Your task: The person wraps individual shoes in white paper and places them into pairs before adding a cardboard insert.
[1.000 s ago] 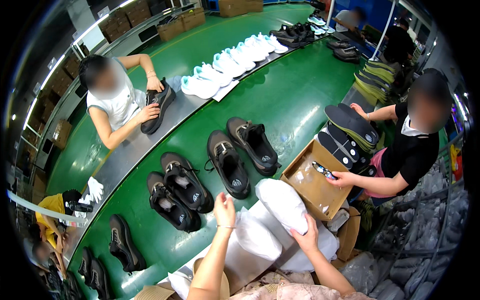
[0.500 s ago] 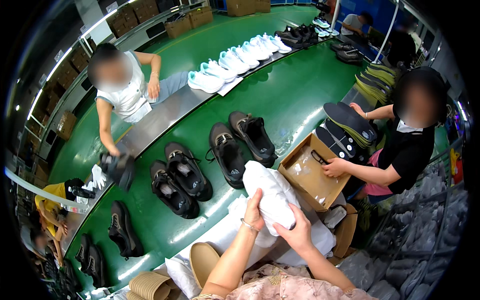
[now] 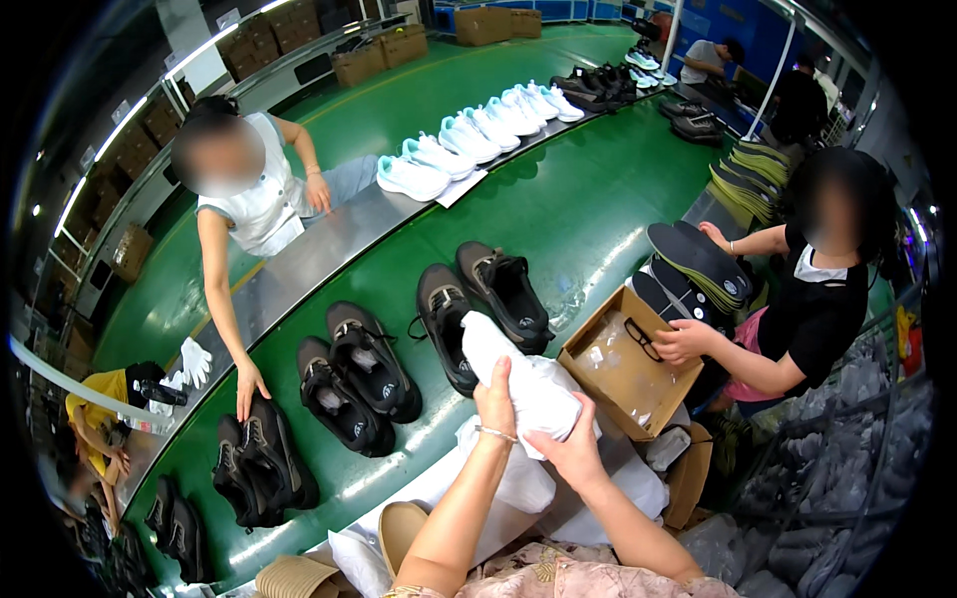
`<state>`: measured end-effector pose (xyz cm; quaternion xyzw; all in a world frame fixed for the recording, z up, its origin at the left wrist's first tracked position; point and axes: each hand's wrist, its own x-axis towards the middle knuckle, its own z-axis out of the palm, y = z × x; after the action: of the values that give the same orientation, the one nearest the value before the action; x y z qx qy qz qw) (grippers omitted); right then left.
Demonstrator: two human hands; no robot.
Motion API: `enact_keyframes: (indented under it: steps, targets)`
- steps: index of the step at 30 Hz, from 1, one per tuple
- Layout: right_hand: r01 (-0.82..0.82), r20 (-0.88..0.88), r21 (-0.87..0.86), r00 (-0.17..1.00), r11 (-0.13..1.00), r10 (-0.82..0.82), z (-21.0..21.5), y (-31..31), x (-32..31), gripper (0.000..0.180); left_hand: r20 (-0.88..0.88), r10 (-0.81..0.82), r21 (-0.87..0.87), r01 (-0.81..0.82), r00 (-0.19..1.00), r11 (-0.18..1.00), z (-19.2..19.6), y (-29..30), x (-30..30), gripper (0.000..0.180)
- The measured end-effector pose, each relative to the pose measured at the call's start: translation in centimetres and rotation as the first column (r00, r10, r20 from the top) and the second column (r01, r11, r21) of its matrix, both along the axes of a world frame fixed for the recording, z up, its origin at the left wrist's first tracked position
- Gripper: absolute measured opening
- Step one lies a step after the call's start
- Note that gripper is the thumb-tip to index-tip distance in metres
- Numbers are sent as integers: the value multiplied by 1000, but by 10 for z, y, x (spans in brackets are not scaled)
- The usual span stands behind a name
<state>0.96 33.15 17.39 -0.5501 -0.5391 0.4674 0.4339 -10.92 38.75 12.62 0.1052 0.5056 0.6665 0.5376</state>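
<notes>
Both my hands hold a white paper-wrapped bundle [image 3: 516, 377], long and rounded, tilted above the near edge of the green work surface. My left hand [image 3: 495, 401] grips its left side; my right hand [image 3: 568, 441] is closed round its lower right end. Just beyond it stands a pair of dark shoes, the left shoe [image 3: 444, 314] partly covered by the bundle and the right shoe [image 3: 508, 299] close beside it. More white wrapping [image 3: 513, 480] lies beneath my hands. What is inside the bundle is hidden.
An open cardboard box [image 3: 608, 374] stands to the right, where a co-worker's hand [image 3: 686, 341] holds dark-rimmed glasses over it. Stacked insoles [image 3: 698, 264] lie behind. Another person's hand [image 3: 251, 384] touches dark shoes [image 3: 279, 448] at left. White shoes [image 3: 474, 137] line the far ledge.
The bundle and my hands have shifted slightly left. The person across has set a dark shoe down beside its mate at the left. Nearby dark shoes sit slightly lower in view.
</notes>
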Motion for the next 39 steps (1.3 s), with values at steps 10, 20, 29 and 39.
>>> enact_keyframes:
  steps: [10, 20, 29, 39]
  targets:
    - [230, -62, 15, 971, 973, -229, -37, 69, 24, 58, -607, -334, -162, 299, 721, 940, -24, 85, -7, 63]
    - [160, 394, -69, 911, 985, -121, -1, 134, 42, 60, -894, -433, -413, 160, 119, 897, -31, 188, -23, 40]
    - [-25, 563, -175, 817, 984, 121, 13, 196, 33, 68, -939, -340, -295, 377, 57, 878, -15, 184, -72, 19]
    - [-62, 184, -330, 975, 942, 128, -6, 229, 46, 61, -787, -523, -615, 351, -327, 706, -24, 182, -53, 23]
